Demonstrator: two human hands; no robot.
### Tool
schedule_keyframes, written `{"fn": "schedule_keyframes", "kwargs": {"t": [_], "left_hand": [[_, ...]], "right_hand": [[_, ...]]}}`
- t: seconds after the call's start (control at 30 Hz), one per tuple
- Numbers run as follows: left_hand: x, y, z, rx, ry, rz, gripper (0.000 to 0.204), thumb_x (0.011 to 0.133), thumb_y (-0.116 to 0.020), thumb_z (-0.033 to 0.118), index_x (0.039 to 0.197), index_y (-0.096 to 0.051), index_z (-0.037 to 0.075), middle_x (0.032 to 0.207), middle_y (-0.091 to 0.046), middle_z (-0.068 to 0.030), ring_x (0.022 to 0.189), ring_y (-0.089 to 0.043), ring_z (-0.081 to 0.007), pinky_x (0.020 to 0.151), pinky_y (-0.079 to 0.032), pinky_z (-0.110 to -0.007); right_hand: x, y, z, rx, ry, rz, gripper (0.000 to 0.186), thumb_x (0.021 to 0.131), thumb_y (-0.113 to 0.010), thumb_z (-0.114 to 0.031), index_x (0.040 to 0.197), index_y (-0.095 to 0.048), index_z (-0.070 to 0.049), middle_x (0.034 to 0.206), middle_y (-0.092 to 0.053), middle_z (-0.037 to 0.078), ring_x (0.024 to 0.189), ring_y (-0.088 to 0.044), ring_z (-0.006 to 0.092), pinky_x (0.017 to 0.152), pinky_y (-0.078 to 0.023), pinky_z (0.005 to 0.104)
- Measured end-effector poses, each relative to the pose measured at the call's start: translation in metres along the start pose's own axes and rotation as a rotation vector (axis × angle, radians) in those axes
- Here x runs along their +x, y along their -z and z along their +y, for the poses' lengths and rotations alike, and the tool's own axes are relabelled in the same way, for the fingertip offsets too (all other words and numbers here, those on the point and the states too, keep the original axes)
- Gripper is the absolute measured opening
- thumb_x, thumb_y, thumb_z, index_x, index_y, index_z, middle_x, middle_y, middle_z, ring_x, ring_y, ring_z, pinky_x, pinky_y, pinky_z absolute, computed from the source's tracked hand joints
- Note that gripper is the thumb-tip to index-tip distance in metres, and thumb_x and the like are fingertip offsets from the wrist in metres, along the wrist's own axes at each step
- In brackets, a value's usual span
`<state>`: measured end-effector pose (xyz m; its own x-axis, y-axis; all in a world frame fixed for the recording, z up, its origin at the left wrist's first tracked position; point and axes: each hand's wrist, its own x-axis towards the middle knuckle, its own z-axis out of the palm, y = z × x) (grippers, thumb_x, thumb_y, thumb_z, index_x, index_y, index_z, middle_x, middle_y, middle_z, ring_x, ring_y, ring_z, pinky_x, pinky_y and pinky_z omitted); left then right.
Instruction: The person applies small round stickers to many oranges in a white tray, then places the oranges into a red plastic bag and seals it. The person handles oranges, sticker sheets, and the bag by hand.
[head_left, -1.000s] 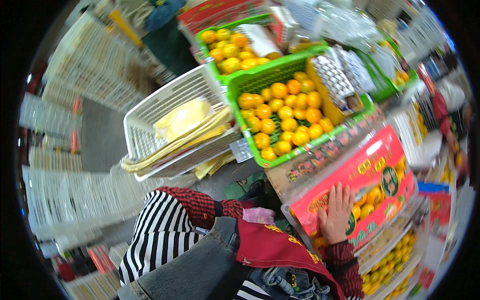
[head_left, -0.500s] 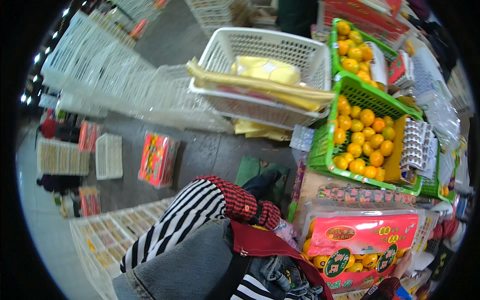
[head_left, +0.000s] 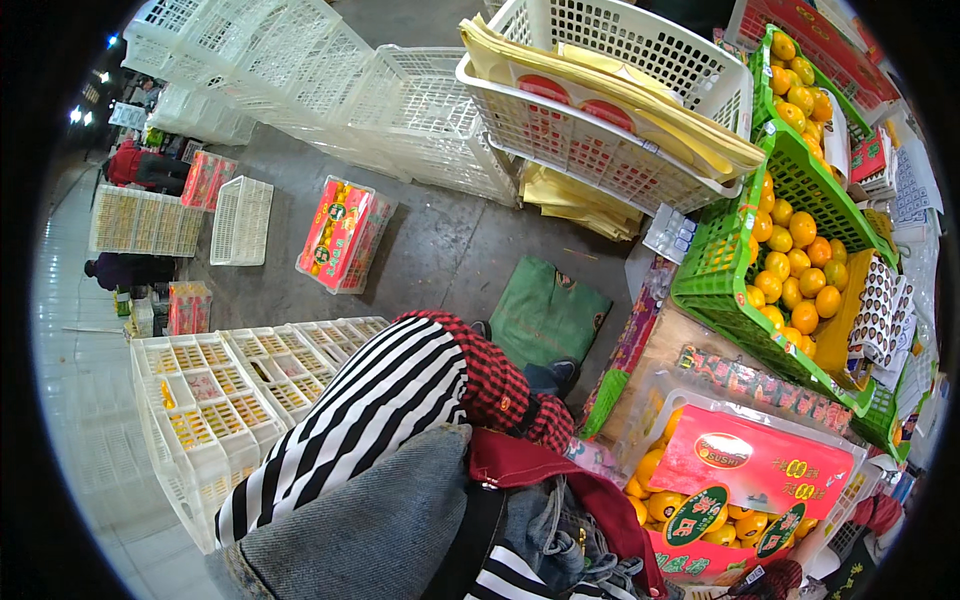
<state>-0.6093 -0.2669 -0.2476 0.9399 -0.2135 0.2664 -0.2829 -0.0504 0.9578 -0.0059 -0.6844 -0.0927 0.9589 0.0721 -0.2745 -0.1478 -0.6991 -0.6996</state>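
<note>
A transparent plastic box of oranges with a red printed cover (head_left: pixel 765 445) stands on the tabletop at the lower right. My left arm, in a red-and-black checked sleeve (head_left: pixel 500 395), reaches to its left side. A floral patch (head_left: pixel 597 460) shows between that cuff and the box; whether it is a glove is unclear, and the fingers there are hidden. Another checked sleeve (head_left: pixel 780 578), my right one, lies along the near right edge of the box. My right fingers cannot be made out.
Green crates of oranges (head_left: pixel 725 300) stand beyond the box, with printed sheets (head_left: pixel 880 310) beside the fruit. Yellow paper sheets (head_left: pixel 610 110) lie over a white basket (head_left: pixel 720 110). Stacked white baskets (head_left: pixel 420 100), a red fruit box (head_left: pixel 340 240) and a green mat (head_left: pixel 545 315) are left.
My view has turned, shifting crates and basket to the right and bringing more floor into sight. My right fingers, seen earlier at the box's right side, no longer show. The box stays on the tabletop.
</note>
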Motion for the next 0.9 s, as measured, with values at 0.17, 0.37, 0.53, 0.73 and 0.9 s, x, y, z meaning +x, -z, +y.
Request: {"fn": "schedule_keyframes", "kwargs": {"t": [0.17, 0.37, 0.53, 0.73, 0.9], "left_hand": [[-0.002, 0.001, 0.012, -0.389, 0.414, 0.035, 0.056, 0.105, -0.053, 0.056, 0.105, -0.069, 0.002, 0.088, -0.07, -0.0113, 0.081, -0.062, -0.0183, 0.074, -0.05, -0.037], [0.005, 0.002, 0.036, -0.538, 0.566, 0.099, 0.057, 0.105, -0.052, 0.056, 0.1, -0.07, 0.002, 0.083, -0.069, -0.012, 0.078, -0.062, -0.0201, 0.072, -0.049, -0.038], [0.009, -0.008, 0.037, -0.591, 0.62, 0.159, 0.058, 0.105, -0.051, 0.057, 0.096, -0.07, 0.003, 0.08, -0.068, -0.0126, 0.075, -0.062, -0.0216, 0.07, -0.049, -0.04], [0.015, -0.005, 0.043, -0.629, 0.682, 0.225, 0.06, 0.105, -0.05, 0.058, 0.092, -0.071, 0.003, 0.076, -0.068, -0.0133, 0.072, -0.061, -0.0233, 0.069, -0.048, -0.041], [0.005, 0.017, 0.059, -0.678, 0.869, 0.188, 0.062, 0.105, -0.05, 0.058, 0.088, -0.071, 0.003, 0.073, -0.067, -0.0142, 0.071, -0.061, -0.0239, 0.068, -0.048, -0.041]], "right_hand": [[-0.011, -0.003, -0.003, -0.002, -0.03, 0.021, 0.045, 0.107, -0.054, -0.038, 0.132, -0.061, -0.001, 0.112, -0.065, 0.006, 0.094, -0.062, 0.0143, 0.079, -0.051, 0.0288], [-0.023, -0.014, -0.01, -0.027, -0.062, 0.039, 0.043, 0.107, -0.055, -0.037, 0.13, -0.062, -0.002, 0.112, -0.066, 0.006, 0.094, -0.063, 0.0143, 0.078, -0.052, 0.0291], [-0.019, -0.017, -0.013, -0.043, -0.086, 0.058, 0.042, 0.106, -0.055, -0.037, 0.129, -0.062, -0.003, 0.111, -0.066, 0.005, 0.094, -0.064, 0.0143, 0.078, -0.053, 0.0293], [-0.029, -0.01, -0.024, -0.046, -0.1, 0.067, 0.04, 0.106, -0.055, -0.037, 0.127, -0.062, -0.004, 0.11, -0.067, 0.005, 0.094, -0.066, 0.0143, 0.078, -0.054, 0.0296], [-0.061, 0.004, -0.023, -0.022, -0.099, 0.088, 0.038, 0.106, -0.055, -0.037, 0.126, -0.062, -0.005, 0.11, -0.067, 0.005, 0.094, -0.067, 0.0143, 0.078, -0.055, 0.0299]]}}
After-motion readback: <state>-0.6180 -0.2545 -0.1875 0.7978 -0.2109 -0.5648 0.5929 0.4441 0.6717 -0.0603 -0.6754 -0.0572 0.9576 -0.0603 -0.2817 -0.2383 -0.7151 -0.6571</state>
